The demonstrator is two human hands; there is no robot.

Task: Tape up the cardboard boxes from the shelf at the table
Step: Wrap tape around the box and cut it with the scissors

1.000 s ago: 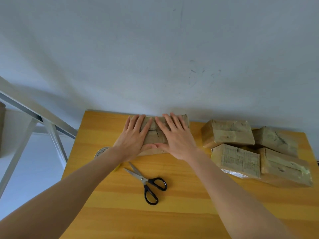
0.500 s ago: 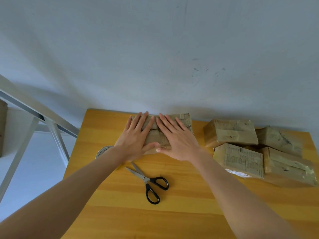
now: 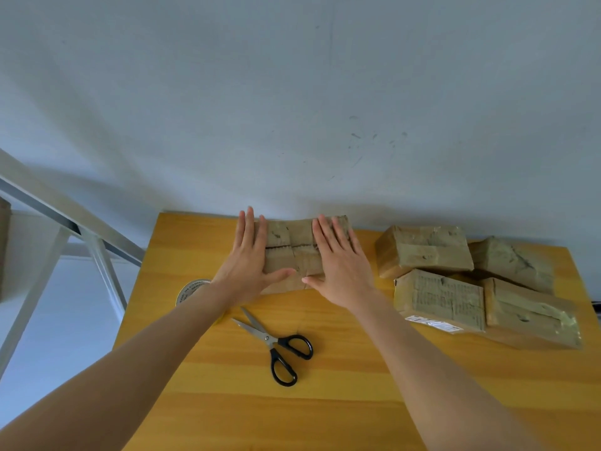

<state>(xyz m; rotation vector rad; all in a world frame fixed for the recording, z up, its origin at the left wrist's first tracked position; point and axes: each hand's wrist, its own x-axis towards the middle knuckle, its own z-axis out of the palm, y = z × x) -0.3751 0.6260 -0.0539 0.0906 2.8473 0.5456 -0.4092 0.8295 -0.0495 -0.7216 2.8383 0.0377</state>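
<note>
Both hands have slid apart since half a second ago, from side by side over the middle of the box to one near each end of its top.

Head view: the cardboard box [image 3: 292, 252] lies at the far edge of the tabletop [image 3: 325, 405], close to the wall, with its long axis running left to right. A dark seam runs along that same axis and shows between the hands. The left hand [image 3: 247, 265] lies flat on the left end and the right hand [image 3: 341, 268] flat on the right end. Neither grip closes on anything: the fingers are straight and pressed down, and the thumbs nearly meet at the near edge.

This looks like smoothing tape outward along the seam, though the tape itself is hard to make out. The tape roll [image 3: 192, 289] sits just beside the left wrist, partly hidden by the forearm, so the left hand is nearer to it. The scissors [image 3: 276, 340] lie nearer the person, between the two forearms. Four boxes [image 3: 422, 252] are grouped to the right, nearer the right hand, so a finished box would likely go that way.
</note>
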